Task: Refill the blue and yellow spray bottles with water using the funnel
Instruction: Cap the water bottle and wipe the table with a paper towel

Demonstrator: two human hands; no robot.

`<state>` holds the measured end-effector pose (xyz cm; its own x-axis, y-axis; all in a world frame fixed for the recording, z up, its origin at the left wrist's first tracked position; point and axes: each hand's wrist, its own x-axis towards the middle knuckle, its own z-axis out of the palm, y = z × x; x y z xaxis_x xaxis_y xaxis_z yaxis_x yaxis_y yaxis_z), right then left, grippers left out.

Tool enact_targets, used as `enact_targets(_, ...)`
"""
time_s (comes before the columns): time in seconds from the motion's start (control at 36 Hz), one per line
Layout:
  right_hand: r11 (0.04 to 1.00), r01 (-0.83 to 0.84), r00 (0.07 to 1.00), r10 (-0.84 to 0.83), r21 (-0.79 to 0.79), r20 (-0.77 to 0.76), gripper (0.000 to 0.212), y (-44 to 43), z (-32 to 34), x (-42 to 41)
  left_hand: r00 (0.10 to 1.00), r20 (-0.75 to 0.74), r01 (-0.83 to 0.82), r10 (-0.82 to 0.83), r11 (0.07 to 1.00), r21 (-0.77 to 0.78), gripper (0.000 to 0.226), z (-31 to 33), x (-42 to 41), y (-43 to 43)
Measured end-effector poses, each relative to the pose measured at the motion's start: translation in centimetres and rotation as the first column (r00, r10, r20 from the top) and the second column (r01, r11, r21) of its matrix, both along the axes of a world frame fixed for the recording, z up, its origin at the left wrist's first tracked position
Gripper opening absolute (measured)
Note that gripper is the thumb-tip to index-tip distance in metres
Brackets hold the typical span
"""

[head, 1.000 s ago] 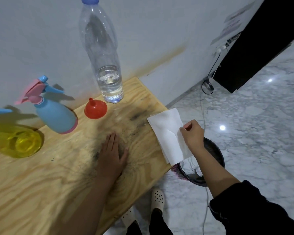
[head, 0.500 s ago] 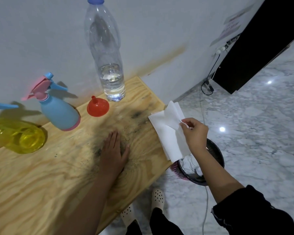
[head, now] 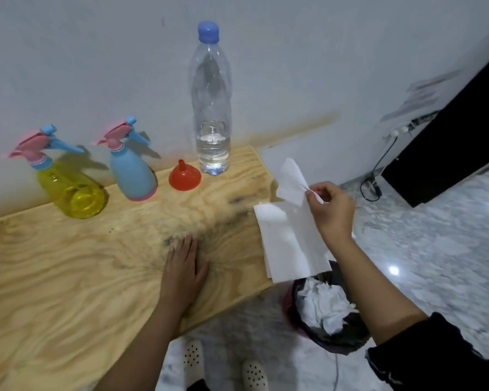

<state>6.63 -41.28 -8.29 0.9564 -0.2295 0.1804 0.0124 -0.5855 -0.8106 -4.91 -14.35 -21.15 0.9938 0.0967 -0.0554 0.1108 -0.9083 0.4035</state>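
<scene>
The yellow spray bottle (head: pixel 71 190) and the blue spray bottle (head: pixel 132 173) stand capped with pink trigger heads at the back of the wooden table (head: pixel 68 277). A red funnel (head: pixel 184 176) sits upside down beside them. A tall clear water bottle (head: pixel 211 108) with a blue cap, about a quarter full, stands by the wall. My left hand (head: pixel 184 266) lies flat on the table, fingers spread. My right hand (head: pixel 332 210) pinches a white paper towel (head: pixel 291 244) at the table's right end, above a bin.
A dark waste bin (head: pixel 331 337) holding crumpled paper stands on the marble floor under the table's right end. A black cabinet (head: pixel 449 153) and cables sit at the right by the wall. My white shoes (head: pixel 192 362) show below the table edge.
My right hand has lifted and bunched the paper towel's upper corner. The view has swung left, so both spray bottles now show fully. My left hand stays flat.
</scene>
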Motion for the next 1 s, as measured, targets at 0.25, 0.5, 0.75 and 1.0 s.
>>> enact_targets(0.25, 0.979, -0.173, 0.971, 0.151, 0.111, 0.186, 0.006, 1.4, 6.2, 2.1, 0.979, -0.068, -0.192, 0.19, 0.981, -0.019, 0.088, 0.0, -3.7, -0.2)
enact_targets(0.5, 0.943, -0.333, 0.934, 0.325, 0.028, 0.15, 0.007, 7.5, 5.6, 2.6, 0.935, -0.092, -0.338, 0.342, 0.939, 0.054, 0.091, 0.8, -8.4, 1.8)
enact_targets(0.75, 0.884, -0.403, 0.907, 0.42, -0.238, 0.027, 0.005, 13.7, -4.1, -0.3, 0.886, -0.035, -0.461, 0.462, 0.887, 0.036, 0.096, 0.1, -13.6, 6.4)
enact_targets(1.0, 0.737, -0.626, 0.78, 0.589, -0.254, -0.212, 0.013, 17.1, -9.9, -6.3, 0.862, -0.049, -0.506, 0.505, 0.863, -0.005, 0.078, -0.2, -16.8, 10.4)
